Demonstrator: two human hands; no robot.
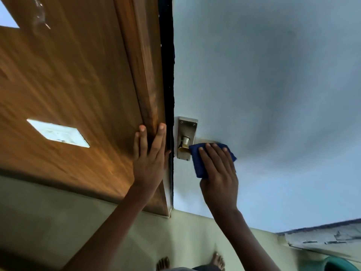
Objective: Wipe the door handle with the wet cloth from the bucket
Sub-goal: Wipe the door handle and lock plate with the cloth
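Note:
A metal door handle (184, 142) on its rectangular backplate (187, 126) is fixed to the pale blue door (263, 85). My right hand (219, 173) presses a folded blue cloth (197, 165) over the lever, which is mostly hidden under the cloth; only its round neck shows. My left hand (149, 153) lies flat with fingers spread against the brown wooden door frame (150, 85), just left of the dark gap beside the door.
A white switch plate (58, 133) sits on the wood panel at left. Pale green floor (58, 222) runs below, with bare feet (217, 260) at the bottom edge. A green bucket rim (340, 265) shows bottom right, next to a grey mat (322, 237).

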